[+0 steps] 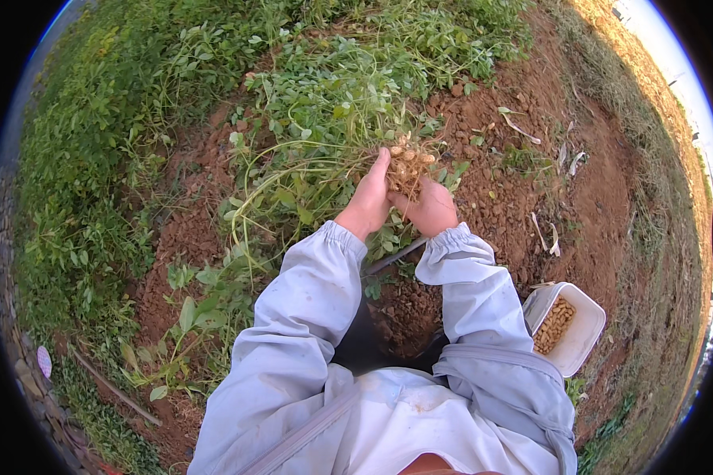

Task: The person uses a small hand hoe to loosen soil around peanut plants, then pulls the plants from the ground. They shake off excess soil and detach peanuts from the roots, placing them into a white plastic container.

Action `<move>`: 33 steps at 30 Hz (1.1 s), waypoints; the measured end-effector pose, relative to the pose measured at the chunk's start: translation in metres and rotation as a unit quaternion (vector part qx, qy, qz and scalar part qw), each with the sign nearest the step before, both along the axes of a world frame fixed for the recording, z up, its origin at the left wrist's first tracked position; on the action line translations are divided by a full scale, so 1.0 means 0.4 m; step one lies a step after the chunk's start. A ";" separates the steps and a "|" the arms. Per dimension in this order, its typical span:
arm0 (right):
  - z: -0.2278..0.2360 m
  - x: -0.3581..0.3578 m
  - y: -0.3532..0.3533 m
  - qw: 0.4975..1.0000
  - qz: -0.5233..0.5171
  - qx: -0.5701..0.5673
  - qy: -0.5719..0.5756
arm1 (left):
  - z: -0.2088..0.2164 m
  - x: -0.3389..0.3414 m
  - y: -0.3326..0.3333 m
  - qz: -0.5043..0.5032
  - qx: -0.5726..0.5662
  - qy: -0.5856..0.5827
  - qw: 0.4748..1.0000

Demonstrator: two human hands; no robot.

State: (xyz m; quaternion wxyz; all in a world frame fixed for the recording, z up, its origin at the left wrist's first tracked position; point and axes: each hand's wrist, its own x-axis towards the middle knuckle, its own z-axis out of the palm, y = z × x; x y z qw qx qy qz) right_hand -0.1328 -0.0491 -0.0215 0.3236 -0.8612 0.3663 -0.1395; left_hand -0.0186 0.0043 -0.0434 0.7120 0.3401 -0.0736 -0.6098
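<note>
My left hand (368, 198) grips an uprooted peanut plant (317, 170) at the base of its stems, where a cluster of pale peanut pods (410, 162) hangs on the roots. My right hand (432, 207) closes its fingers on the pods from below and to the right. Long green stems and leaves of the plant trail away to the left and upward. Both forearms are in light blue-grey sleeves with elastic cuffs.
A white rectangular tub (582, 336) holding several loose peanuts stands on the red soil at my lower right. Green peanut plants (135, 119) cover the left and top. Bare clods of red earth (531, 198) lie to the right, with dry grass beyond.
</note>
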 end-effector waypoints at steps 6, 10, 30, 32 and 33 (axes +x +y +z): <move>-0.052 0.012 -0.013 0.964 -0.043 0.213 -0.150 | 0.002 0.005 -0.002 -0.004 -0.025 -0.014 1.000; 0.008 -0.014 0.012 0.966 0.051 0.247 -0.060 | 0.021 0.013 0.017 -0.009 0.013 0.057 0.998; 0.073 -0.080 -0.119 0.989 0.087 0.117 -0.030 | -0.008 -0.056 0.050 0.021 0.014 0.022 0.999; 0.093 -0.083 -0.110 0.988 0.114 0.105 0.018 | 0.012 -0.050 0.056 -0.005 -0.019 0.065 0.998; 0.088 -0.091 -0.101 0.991 0.118 0.054 0.034 | 0.023 -0.052 0.056 -0.020 -0.034 0.087 0.995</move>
